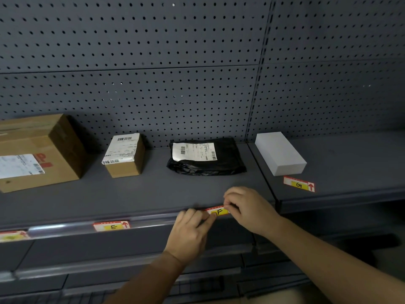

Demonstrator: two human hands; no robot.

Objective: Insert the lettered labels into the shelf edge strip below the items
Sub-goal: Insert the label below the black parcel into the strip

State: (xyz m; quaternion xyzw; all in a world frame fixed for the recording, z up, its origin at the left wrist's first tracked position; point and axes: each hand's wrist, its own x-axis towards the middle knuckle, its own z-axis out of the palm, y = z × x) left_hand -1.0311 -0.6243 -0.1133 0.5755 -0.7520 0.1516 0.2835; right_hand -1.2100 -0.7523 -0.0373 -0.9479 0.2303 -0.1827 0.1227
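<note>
Both forearms reach up from the lower edge of the view toward the front of the shelf (142,200); the two hands are close together, one at each end of the F label (219,211). The left hand (192,229) pinches the left end of this label with its fingertips; the right hand (247,207) has its fingers curled over the right end and pinches it too. The F label sits at the top lip of the shelf edge strip (153,222), just below the black plastic parcel (206,157); I cannot tell if it is already fully inside the strip.

To the left, the E label (112,226) is inside the same strip, below the small cardboard box (125,155); further left one more label (13,235) is in the strip, its letter is too blurred to read; above it stands the large cardboard box (37,152) with a white shipping sticker.

On the neighbouring shelf at the right, the G label (299,184) lies flat on the shelf surface, just in front of the white box (280,153). Behind everything is the grey pegboard wall (153,62).
</note>
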